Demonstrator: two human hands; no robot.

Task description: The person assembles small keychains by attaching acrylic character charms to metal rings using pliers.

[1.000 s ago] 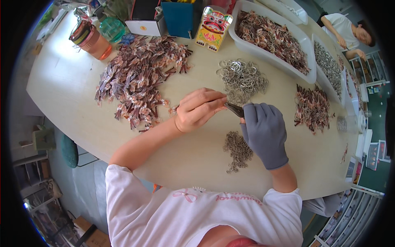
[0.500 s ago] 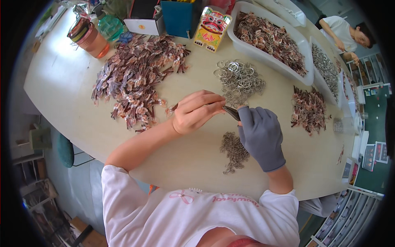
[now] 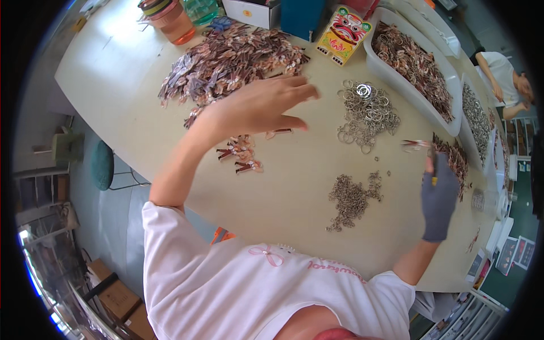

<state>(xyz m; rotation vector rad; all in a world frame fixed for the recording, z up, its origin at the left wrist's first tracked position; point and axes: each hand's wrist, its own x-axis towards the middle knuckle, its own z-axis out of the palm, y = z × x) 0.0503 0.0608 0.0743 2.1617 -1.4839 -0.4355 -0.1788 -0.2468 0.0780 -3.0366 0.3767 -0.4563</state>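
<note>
My left hand reaches over the near side of a heap of flat printed figure charms, its fingers spread and holding nothing. Several loose charms lie on the table just below it. At the right, my right hand, in a grey fingertip-less glove, is closed round pliers with a bit of yellow on the handle. Beyond the pliers shows a blurred reddish and silvery piece, beside a pile of charms with rings; whether the pliers grip it I cannot tell.
Between the hands lie a pile of large split rings and a pile of small metal links. A white bin of ringed charms stands far right, near a colourful card. A cup is far left. Another person sits beyond.
My hands have parted: the left moved back toward the charm heap and opened, the right swung right with the pliers to the ringed charms. The view has shifted, so the table sits further right.
</note>
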